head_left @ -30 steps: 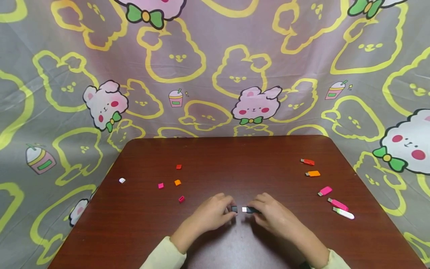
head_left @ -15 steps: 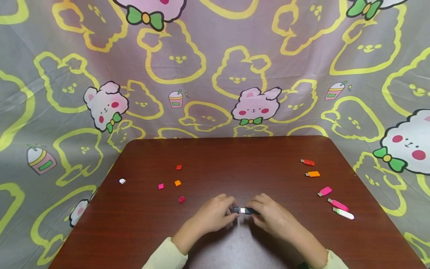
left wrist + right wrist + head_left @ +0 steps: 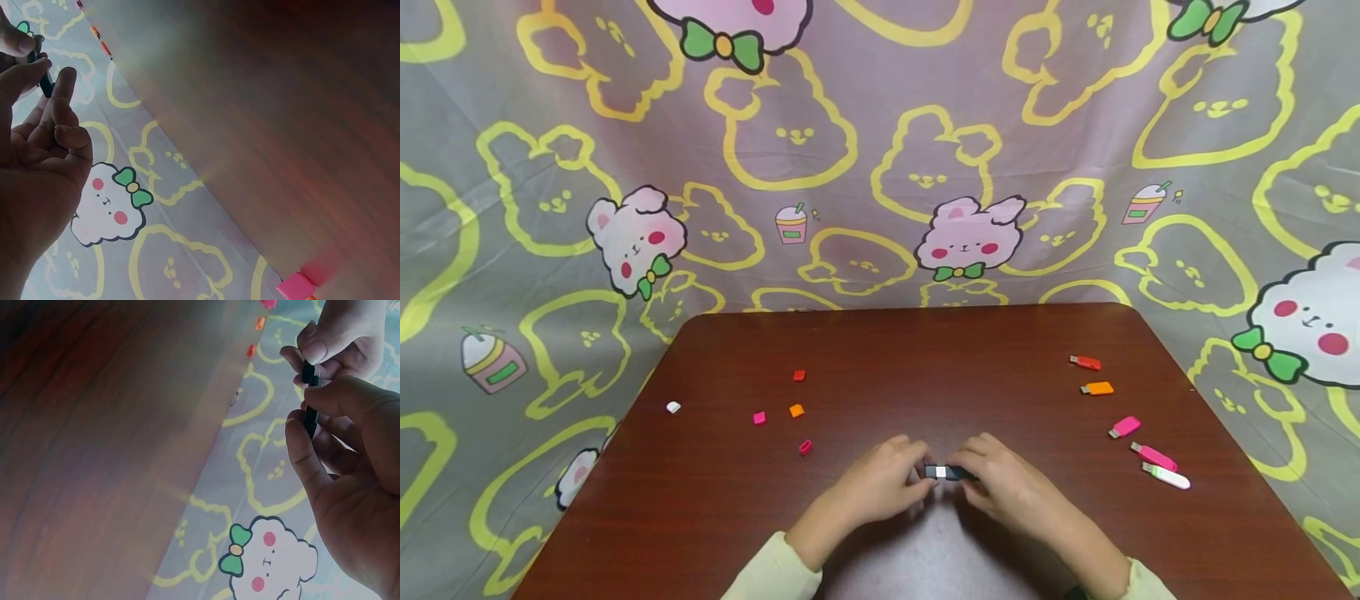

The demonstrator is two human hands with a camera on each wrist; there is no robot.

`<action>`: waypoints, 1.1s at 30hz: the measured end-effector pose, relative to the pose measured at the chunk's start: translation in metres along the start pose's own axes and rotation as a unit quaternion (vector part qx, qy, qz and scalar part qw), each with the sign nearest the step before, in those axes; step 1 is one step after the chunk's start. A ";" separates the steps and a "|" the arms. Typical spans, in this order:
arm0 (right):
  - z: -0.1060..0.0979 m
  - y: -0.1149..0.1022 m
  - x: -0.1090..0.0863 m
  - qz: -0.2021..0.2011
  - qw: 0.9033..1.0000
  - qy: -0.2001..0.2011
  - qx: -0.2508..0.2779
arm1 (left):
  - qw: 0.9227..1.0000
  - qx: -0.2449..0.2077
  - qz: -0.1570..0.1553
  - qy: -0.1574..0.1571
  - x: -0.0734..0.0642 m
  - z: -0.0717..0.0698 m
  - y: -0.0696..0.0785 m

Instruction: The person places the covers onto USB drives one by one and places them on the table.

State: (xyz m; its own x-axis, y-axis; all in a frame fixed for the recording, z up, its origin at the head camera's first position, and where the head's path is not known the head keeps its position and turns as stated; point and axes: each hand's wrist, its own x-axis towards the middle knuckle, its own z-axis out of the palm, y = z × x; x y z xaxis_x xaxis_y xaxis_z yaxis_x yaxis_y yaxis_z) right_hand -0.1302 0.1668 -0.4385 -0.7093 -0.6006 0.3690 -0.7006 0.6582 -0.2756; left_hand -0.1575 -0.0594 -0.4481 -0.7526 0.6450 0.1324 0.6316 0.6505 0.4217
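In the head view, my left hand (image 3: 880, 482) pinches a small black cap (image 3: 931, 472) between thumb and fingers. My right hand (image 3: 1009, 485) grips a black USB flash drive (image 3: 956, 472) by its body, partly covered by the fingers. The drive's metal plug points left, its tip right at the cap's mouth, with a short bright strip of metal showing between the two black parts. Both pieces line up end to end over the table's front middle. In the right wrist view, the drive (image 3: 311, 417) and the cap (image 3: 307, 372) appear close together between the fingertips.
On the brown table (image 3: 925, 367), loose caps lie to the left: white (image 3: 673, 407), red (image 3: 799, 376), orange (image 3: 797, 411), pink (image 3: 759, 418) and dark pink (image 3: 806, 447). Several uncapped flash drives lie right, including an orange one (image 3: 1097, 388) and a white one (image 3: 1167, 476). A patterned curtain (image 3: 865, 150) surrounds the table.
My left hand has moved slightly right with the cap, closing the gap to the drive's plug. Less of the bright metal shows now. The right hand has hardly moved.
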 end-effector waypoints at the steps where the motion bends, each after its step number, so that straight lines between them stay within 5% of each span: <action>1: 0.000 0.000 0.000 0.000 1.000 0.002 -0.001 | 1.000 0.000 0.001 0.000 0.000 0.000 0.000; 33: 0.002 -0.002 0.003 -0.011 1.000 0.017 -0.004 | 0.998 0.009 0.045 0.037 0.002 0.002 0.004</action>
State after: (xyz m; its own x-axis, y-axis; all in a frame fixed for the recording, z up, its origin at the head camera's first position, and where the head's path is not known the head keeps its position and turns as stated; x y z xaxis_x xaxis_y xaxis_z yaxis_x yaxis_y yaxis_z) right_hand -0.1310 0.1629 -0.4389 -0.6910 -0.5985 0.4054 -0.7149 0.6489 -0.2605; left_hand -0.1561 -0.0552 -0.4482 -0.7033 0.6708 0.2353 0.7007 0.5983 0.3886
